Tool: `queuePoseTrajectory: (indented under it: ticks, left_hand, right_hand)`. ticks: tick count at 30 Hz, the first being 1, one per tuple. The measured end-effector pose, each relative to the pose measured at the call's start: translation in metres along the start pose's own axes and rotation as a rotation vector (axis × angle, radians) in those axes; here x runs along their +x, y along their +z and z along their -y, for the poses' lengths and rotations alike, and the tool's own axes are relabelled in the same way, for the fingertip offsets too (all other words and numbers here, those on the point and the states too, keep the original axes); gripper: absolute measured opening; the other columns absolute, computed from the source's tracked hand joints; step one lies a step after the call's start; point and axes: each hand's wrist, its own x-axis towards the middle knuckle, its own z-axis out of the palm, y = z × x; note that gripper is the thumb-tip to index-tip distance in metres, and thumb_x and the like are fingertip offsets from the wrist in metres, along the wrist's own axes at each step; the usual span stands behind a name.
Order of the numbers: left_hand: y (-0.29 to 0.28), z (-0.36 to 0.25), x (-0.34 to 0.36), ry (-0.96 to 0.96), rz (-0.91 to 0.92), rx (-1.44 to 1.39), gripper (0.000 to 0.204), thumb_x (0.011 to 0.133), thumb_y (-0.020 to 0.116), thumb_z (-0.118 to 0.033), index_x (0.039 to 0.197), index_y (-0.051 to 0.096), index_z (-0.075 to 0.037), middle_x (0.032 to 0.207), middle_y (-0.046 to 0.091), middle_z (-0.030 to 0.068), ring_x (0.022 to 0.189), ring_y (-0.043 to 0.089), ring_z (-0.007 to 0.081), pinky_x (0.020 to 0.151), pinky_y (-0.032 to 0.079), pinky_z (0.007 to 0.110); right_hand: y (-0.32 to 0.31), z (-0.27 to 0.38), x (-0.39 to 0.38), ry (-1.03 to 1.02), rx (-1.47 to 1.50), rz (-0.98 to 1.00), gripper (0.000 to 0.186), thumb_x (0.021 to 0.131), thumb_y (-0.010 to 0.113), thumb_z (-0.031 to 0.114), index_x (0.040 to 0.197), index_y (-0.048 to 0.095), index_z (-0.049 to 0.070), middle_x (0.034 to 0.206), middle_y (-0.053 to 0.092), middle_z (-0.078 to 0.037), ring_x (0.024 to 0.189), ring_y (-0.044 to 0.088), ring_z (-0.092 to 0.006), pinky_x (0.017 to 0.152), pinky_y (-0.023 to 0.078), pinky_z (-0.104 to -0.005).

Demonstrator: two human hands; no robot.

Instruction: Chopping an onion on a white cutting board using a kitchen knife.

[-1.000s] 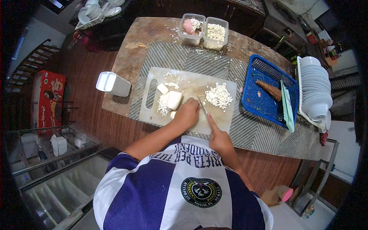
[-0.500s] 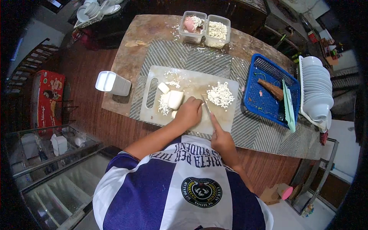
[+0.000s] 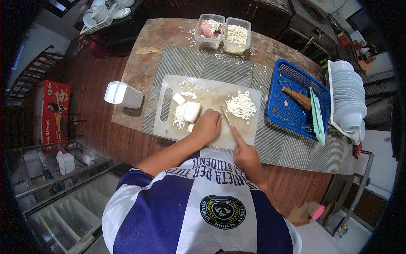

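Table: my stone-topped table [image 3: 167, 36] carries everything, with a grey zigzag mat [image 3: 198, 63] spread under the work.
Cutting board: the pale cutting board [image 3: 203, 91] lies mid-mat, right in front of me, and it's my landmark.
Blue basket: the blue basket [image 3: 296, 84] sits just right of the board, a brown root piece inside it.
Bowls: a stack of white bowls [image 3: 349, 95] stands further right, past the basket.
Tubs: two clear tubs [image 3: 224, 31] beyond the board's far edge.
Left hand: my left hand [image 3: 207, 127] is curled, pressing down on the board's near middle; what's under it I can't quite see.
Right hand: my right hand [image 3: 246, 154], fingers closed round a knife [image 3: 226, 118], forefinger along the blade, at the board's near right corner.
White blocks: white blocks [image 3: 188, 111] lie left of my left hand.
Diced pile: the diced pile [image 3: 242, 105] sits on the board's right part.
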Motion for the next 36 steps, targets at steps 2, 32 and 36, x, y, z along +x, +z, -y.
queuePoseTrajectory:
  ticks: [2,32,36]
  left_hand:
    - [0.000,0.003,0.000,0.028,-0.008,-0.014,0.015,0.094,0.065,-0.014,0.093,0.066,0.001,0.095,0.063,0.0226,0.087,0.064,0.0428,0.078,0.053,0.050]
    - [0.000,-0.003,-0.001,-0.007,-0.009,0.041,0.013,0.091,0.066,-0.010,0.090,0.064,0.002,0.092,0.062,0.0221,0.087,0.063,0.0428,0.077,0.053,0.050]
    - [0.001,-0.002,0.000,0.014,0.001,0.061,0.015,0.091,0.065,-0.013,0.091,0.062,0.002,0.093,0.062,0.0221,0.087,0.063,0.0430,0.077,0.053,0.051]
  right_hand:
    - [0.001,-0.002,-0.001,-0.003,-0.017,0.000,0.080,0.092,0.051,0.006,0.164,0.026,0.030,0.075,0.066,-0.030,0.071,0.067,-0.0485,0.071,0.054,-0.0586]
    - [0.019,-0.020,0.002,-0.067,-0.026,-0.022,0.081,0.094,0.050,0.006,0.164,0.023,0.033,0.069,0.064,-0.028,0.065,0.066,-0.0462,0.066,0.053,-0.0583]
    - [0.019,-0.019,-0.002,-0.121,-0.010,-0.062,0.080,0.093,0.051,0.005,0.164,0.025,0.032,0.067,0.064,-0.027,0.064,0.066,-0.0463,0.066,0.053,-0.0588]
